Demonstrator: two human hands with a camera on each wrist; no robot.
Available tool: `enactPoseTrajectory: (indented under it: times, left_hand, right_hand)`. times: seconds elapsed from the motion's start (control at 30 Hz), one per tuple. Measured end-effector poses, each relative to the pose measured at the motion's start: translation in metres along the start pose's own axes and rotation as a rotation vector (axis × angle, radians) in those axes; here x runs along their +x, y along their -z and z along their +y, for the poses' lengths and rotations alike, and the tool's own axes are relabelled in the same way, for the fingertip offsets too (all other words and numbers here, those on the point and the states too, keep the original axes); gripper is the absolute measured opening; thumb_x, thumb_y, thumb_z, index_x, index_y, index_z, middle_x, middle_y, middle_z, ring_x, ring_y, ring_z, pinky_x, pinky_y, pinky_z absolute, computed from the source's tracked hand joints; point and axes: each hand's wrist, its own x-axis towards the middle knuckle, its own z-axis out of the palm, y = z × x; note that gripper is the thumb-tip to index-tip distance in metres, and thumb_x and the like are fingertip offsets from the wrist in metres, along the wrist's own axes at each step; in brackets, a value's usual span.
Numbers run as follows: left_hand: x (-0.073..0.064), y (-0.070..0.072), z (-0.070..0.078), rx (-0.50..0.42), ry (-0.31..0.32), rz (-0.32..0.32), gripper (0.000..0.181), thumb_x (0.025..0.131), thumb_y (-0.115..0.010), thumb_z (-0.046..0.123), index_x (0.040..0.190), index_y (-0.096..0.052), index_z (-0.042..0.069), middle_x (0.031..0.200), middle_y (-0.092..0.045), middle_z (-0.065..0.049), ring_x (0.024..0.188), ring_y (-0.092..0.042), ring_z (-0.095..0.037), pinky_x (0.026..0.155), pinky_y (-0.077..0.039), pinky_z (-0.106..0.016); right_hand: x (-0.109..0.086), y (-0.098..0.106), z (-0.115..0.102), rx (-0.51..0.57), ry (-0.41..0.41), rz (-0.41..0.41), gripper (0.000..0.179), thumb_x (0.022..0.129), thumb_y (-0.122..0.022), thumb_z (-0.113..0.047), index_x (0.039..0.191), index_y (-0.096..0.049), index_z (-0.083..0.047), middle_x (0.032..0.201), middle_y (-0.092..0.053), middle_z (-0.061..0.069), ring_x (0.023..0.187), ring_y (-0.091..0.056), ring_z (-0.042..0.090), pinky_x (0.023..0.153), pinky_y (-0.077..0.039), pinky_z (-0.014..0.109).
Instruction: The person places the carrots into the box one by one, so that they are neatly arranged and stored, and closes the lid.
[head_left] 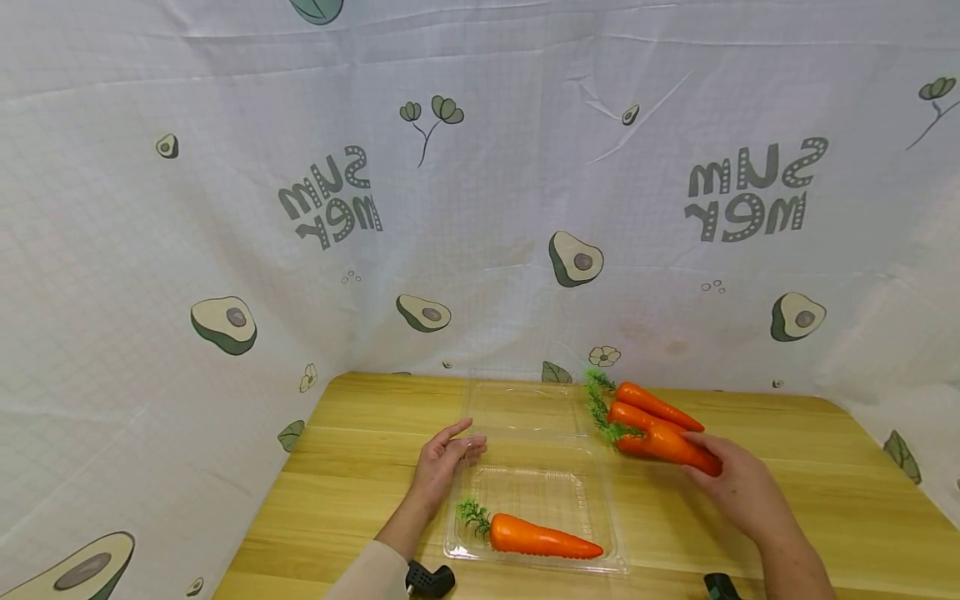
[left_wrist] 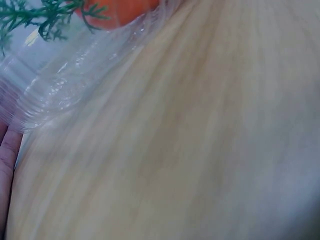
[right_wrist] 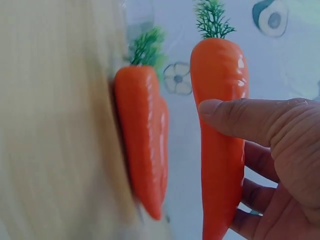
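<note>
My right hand (head_left: 742, 487) grips an orange carrot (head_left: 671, 444) with a green leafy top, thumb on one side and fingers on the other. In the right wrist view, this carrot (right_wrist: 220, 145) is held apart from other carrots (right_wrist: 136, 115) lying on the table. A clear plastic clamshell box (head_left: 611, 533) lies with its lid (head_left: 525, 408) folded back. Inside its front part rests one carrot (head_left: 536, 537), leaves to the left. Beside the box's left edge is my left hand (head_left: 442, 462), fingers loosely extended; whether they touch the plastic, I cannot tell.
The wooden table (head_left: 330, 500) carries everything. A white cloth printed with avocados (head_left: 577, 258) hangs behind it and along both sides. At the back right, another carrot (head_left: 660, 406) lies just behind the held one. Small black devices (head_left: 431, 579) are at both wrists.
</note>
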Motion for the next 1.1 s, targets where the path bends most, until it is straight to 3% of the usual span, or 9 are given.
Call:
enactPoseTrajectory:
  times: [0.17,0.47,0.73,1.1]
  left_hand:
    - [0.0,0.0,0.0,-0.005,-0.006,-0.005,0.047,0.105,-0.053,0.013,0.148,-0.047,-0.005,0.129,-0.066,-0.032,0.114,-0.072,-0.031,0.099,-0.058,-0.035]
    - [0.0,0.001,-0.001,0.016,-0.038,-0.027,0.05,0.105,-0.054,0.015,0.149,-0.044,-0.007,0.126,-0.07,-0.026,0.108,-0.074,-0.019,0.096,-0.058,-0.031]
    - [0.0,0.002,-0.001,0.012,-0.016,-0.021,0.049,0.105,-0.053,0.015,0.15,-0.046,-0.004,0.128,-0.069,-0.026,0.109,-0.074,-0.018,0.096,-0.058,-0.03]
    - [0.002,0.001,-0.002,-0.009,-0.009,-0.01,0.048,0.104,-0.056,0.015,0.148,-0.048,-0.004,0.128,-0.067,-0.03,0.111,-0.073,-0.026,0.099,-0.058,-0.037]
  right_hand:
    - [-0.005,0.0,-0.016,-0.015,0.074,0.034,0.06,0.09,-0.077,-0.029,0.139,-0.059,0.0,0.138,-0.056,0.036,0.121,-0.053,0.055,0.098,-0.044,0.071]
    - [-0.014,-0.001,-0.037,-0.018,0.123,0.047,0.056,0.089,-0.079,-0.031,0.136,-0.063,-0.005,0.134,-0.061,0.032,0.117,-0.059,0.05,0.094,-0.049,0.068]
    - [-0.018,-0.006,-0.051,0.001,0.155,0.053,0.053,0.087,-0.081,-0.034,0.131,-0.068,-0.007,0.124,-0.069,0.021,0.104,-0.064,0.035,0.09,-0.054,0.06]
    - [-0.023,-0.017,-0.069,0.026,0.246,0.092,0.052,0.082,-0.085,-0.032,0.128,-0.071,-0.012,0.123,-0.072,0.011,0.097,-0.064,0.021,0.076,-0.055,0.031]
